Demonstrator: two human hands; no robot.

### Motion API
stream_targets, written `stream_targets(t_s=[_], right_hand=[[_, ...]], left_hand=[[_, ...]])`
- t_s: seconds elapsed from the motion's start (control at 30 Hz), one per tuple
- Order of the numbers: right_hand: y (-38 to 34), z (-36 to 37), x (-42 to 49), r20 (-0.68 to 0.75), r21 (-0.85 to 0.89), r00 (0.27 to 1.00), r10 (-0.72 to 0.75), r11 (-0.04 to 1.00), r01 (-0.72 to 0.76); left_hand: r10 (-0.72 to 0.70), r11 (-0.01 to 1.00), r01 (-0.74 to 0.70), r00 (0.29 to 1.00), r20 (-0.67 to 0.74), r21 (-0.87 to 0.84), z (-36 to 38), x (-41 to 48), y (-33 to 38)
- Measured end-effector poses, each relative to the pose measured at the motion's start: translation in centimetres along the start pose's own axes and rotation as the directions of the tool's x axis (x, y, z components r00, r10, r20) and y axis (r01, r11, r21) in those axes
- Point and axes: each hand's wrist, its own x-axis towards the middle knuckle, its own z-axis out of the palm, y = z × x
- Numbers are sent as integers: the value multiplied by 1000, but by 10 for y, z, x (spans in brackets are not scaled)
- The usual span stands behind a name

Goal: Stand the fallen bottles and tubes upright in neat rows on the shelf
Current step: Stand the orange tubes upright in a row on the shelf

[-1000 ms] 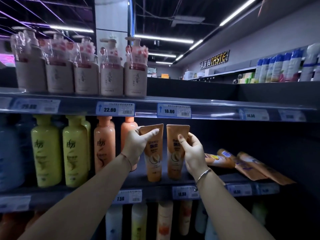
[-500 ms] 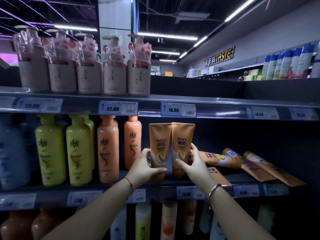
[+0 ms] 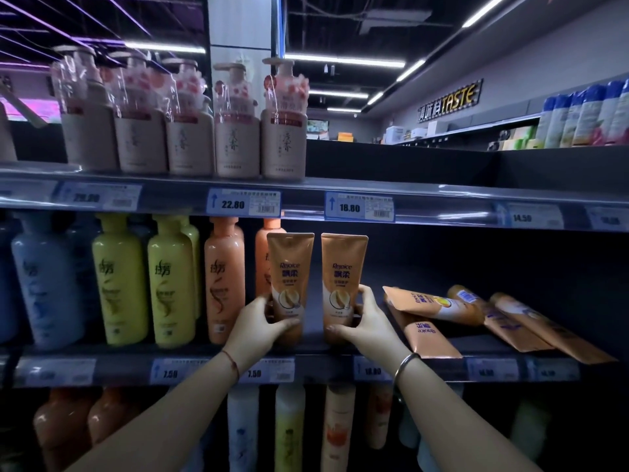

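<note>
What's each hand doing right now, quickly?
Left hand: grips the left upright tube.
Right hand: grips the right upright tube.

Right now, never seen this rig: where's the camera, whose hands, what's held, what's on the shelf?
There is no robot here. One wide-angle camera worn on a person's head looks forward and down at their bare hands, so there is only one view. The left hand grips the left tan plastic tube, and the right hand grips the right tan plastic tube. Both tubes are upright, crimped end up, with a gap between them, at the dark middle shelf. To their right, fallen tan tubes lie in a loose pile. To their left stand peach plastic bottles and yellow plastic bottles.
</note>
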Motion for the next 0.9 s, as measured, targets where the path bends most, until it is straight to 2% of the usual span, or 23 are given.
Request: stream_targets(t_s=[0.33, 0.5, 0.57, 0.7, 0.8, 0.9], right_hand=[[-3, 4, -2, -1, -27, 999, -34, 999, 34], [-1, 1, -6, 4, -9, 999, -53, 999, 53], [3, -10, -10, -13, -11, 997, -76, 997, 76], [10, -48, -31, -37, 41, 989, -147, 988, 148], [25, -83, -41, -105, 27, 979, -175, 984, 179], [43, -118, -47, -162, -13, 976, -149, 989, 148]], left_hand=[[9, 999, -9, 1000, 5, 47, -1, -6, -1], [42, 996, -35, 996, -77, 85, 3, -14, -1], [86, 991, -67, 982, -169, 112, 5, -23, -1], [280, 950, -219, 914, -293, 222, 22, -43, 9], [366, 919, -291, 881, -301, 266, 45, -46, 20], [393, 912, -337, 882, -261, 233, 74, -43, 37]])
